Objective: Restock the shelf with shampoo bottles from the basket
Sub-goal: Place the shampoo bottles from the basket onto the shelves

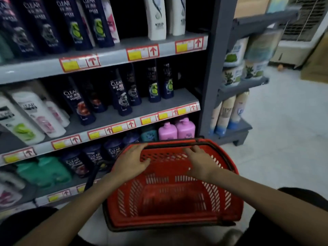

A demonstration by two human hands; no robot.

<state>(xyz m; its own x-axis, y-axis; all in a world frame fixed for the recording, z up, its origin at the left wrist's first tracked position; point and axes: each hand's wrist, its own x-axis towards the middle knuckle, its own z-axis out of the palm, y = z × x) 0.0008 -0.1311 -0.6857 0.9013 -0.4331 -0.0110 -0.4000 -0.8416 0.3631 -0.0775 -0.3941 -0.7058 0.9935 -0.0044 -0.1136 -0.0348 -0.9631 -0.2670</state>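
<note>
A red plastic basket (177,201) sits on the floor in front of me, and no bottle shows inside it. My left hand (131,162) hovers over its far left rim with the fingers spread and straight, holding nothing. Over the far right part of the basket, my right hand (198,164) is also spread and holds nothing. Dark blue shampoo bottles (122,96) stand on the middle shelf (142,109), with white ones (33,114) to their left. More dark bottles (94,157) fill the lower shelf beside the basket.
Pink bottles (175,130) and a teal one stand just behind the basket. The grey shelf upright (213,68) rises at the right, with an end rack (236,128) of tubs and tall bottles beyond it. Pale floor (284,139) extends to the right.
</note>
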